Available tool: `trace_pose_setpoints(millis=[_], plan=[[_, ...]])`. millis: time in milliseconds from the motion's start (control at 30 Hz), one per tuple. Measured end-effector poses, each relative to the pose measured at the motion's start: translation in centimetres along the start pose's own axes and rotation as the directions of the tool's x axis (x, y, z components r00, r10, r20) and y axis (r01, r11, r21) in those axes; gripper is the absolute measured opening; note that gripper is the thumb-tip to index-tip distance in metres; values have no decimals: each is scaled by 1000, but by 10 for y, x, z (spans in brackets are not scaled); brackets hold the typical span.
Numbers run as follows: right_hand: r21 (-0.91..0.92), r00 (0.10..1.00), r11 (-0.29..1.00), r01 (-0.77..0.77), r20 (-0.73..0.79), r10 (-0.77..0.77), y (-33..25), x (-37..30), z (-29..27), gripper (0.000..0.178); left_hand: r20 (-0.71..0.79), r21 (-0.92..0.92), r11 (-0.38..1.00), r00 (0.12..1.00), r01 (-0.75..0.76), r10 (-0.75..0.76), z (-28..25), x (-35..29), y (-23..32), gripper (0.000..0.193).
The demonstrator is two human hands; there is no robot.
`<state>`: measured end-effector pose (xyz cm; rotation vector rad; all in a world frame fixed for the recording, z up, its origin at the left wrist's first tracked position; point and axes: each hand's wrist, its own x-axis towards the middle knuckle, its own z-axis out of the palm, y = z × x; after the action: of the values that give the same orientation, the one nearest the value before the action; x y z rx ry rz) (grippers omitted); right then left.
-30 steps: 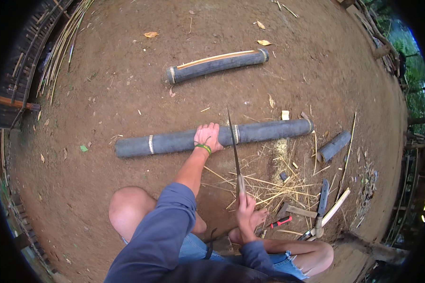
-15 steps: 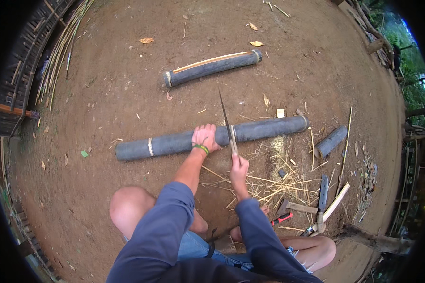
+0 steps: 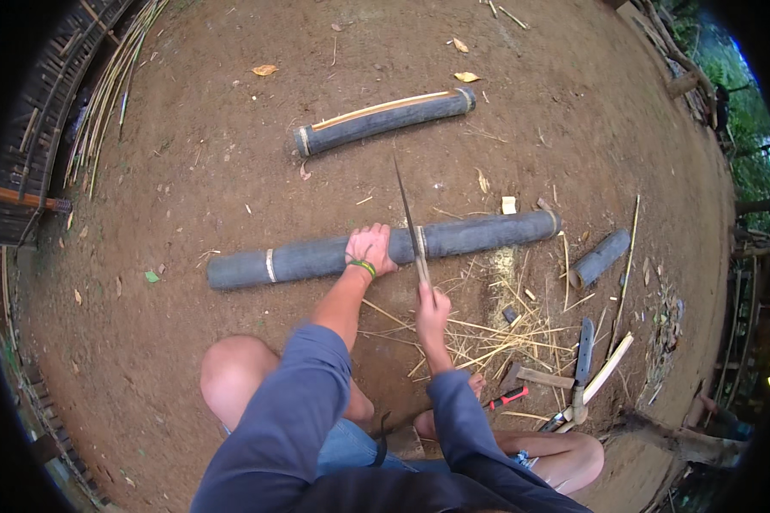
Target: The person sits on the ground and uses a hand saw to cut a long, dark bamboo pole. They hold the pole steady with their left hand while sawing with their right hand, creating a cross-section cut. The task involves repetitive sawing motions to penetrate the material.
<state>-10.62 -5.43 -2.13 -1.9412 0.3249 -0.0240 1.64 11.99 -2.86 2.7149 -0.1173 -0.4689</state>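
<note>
I have the left hand (image 3: 370, 248) clamped over the long, round, dark grey bamboo pole (image 3: 316, 259), its palm down and its fingers together, spread only as wide as the thick stem makes them. The pole lies crosswise on the brown earth floor (image 3: 154, 350) under that grip, reaching out to both sides of it, with one pale ring well to the grip's left and another just to its right. My right hand (image 3: 433, 309), nearer the body and a little to the right, is closed around the pale brown handle of a long, dark, tapering metal saw (image 3: 409, 214). From that fist the blade points away and slightly left, crossing over the pole at the right-hand ring, near the left hand; I cannot tell whether its edge has bitten in. Well beyond both grips lies a shorter dark grey bamboo tube (image 3: 385, 126) with a long, pale opening along its upper side. To the right of the right fist I see a loose heap of thin, straw-coloured strips (image 3: 522, 338), and farther right, a short, dark grey bamboo offcut (image 3: 601, 258) and a broad, dark-bladed knife (image 3: 585, 350). A red-and-black handled tool (image 3: 509, 397) lies nearer the body, right of that fist.
</note>
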Motion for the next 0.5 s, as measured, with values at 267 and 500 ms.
trace_pose_setpoints(millis=[267, 500], plan=[[145, 999, 988, -49, 25, 46, 6, -29, -9, 48, -52, 46, 999, 999, 2, 1, 9, -5, -2, 77], [100, 998, 993, -68, 14, 66, 24, -85, -45, 47, -41, 62, 998, 999, 17, -15, 7, -4, 0, 76]])
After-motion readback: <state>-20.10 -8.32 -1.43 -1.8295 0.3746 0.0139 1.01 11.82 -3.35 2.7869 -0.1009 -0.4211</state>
